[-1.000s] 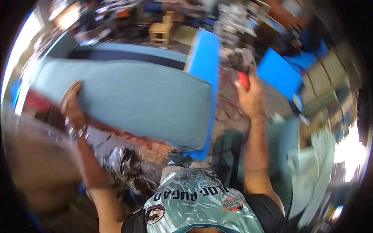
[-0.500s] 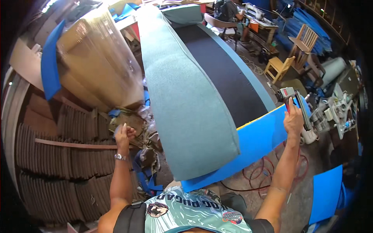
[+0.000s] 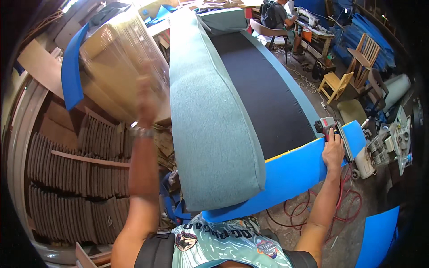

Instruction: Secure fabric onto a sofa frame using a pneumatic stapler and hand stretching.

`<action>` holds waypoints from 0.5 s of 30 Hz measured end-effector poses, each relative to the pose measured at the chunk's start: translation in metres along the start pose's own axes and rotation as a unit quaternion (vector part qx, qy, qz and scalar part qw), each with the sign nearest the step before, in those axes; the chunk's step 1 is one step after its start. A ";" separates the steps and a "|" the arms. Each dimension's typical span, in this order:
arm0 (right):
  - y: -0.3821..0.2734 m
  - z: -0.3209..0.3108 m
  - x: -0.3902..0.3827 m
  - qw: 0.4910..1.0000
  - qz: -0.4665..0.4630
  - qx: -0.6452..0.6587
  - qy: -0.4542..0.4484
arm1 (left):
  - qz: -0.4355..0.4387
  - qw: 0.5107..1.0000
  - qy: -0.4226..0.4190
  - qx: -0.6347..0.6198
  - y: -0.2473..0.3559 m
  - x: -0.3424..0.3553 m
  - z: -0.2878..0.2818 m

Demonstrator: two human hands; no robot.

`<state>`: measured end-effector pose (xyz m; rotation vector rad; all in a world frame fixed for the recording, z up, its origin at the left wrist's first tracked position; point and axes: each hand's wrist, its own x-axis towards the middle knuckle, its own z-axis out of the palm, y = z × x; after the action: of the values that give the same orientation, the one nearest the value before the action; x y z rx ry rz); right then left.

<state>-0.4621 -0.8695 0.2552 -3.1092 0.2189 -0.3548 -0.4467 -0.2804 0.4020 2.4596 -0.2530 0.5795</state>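
Observation:
My right hand is wrapped round the handle of a grey and black air staple gun. The tool is at the right part of a blue foam sheet with a yellow upper edge. This sheet runs across the near end of a long sofa. Grey-green fabric covers the sofa's long padded part, and black cloth spans the area beside it. Raised over the left side, my left hand is smeared by motion, so its fingers cannot be made out. It is in front of a plastic-wrapped carton.
Rows of stacked brown slats fill a shelf at the left. A red hose coils on the floor at right. Beyond are a small wooden chair and a person at a sewing machine. Another blue sheet stands lower right.
My left hand has swung up and forward from beside the stacked slats. The staple gun in my right hand has shifted slightly down onto the blue foam's edge, and the view has turned a little.

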 end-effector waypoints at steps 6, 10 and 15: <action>-0.036 -0.066 0.034 0.994 -0.056 0.077 -0.057 | -0.014 0.990 0.132 -0.052 -0.015 0.004 0.041; -0.104 -0.089 0.063 0.873 -0.227 0.427 0.056 | -0.345 0.844 0.242 -0.332 -0.017 -0.048 0.038; -0.207 -0.060 0.082 0.693 -0.265 0.649 -0.170 | -0.332 0.818 0.173 -0.437 0.006 -0.091 0.046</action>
<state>-0.3677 -0.6751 0.3361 -1.6588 -0.6598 0.1009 -0.5132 -0.3080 0.3296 1.3639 0.4069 0.4354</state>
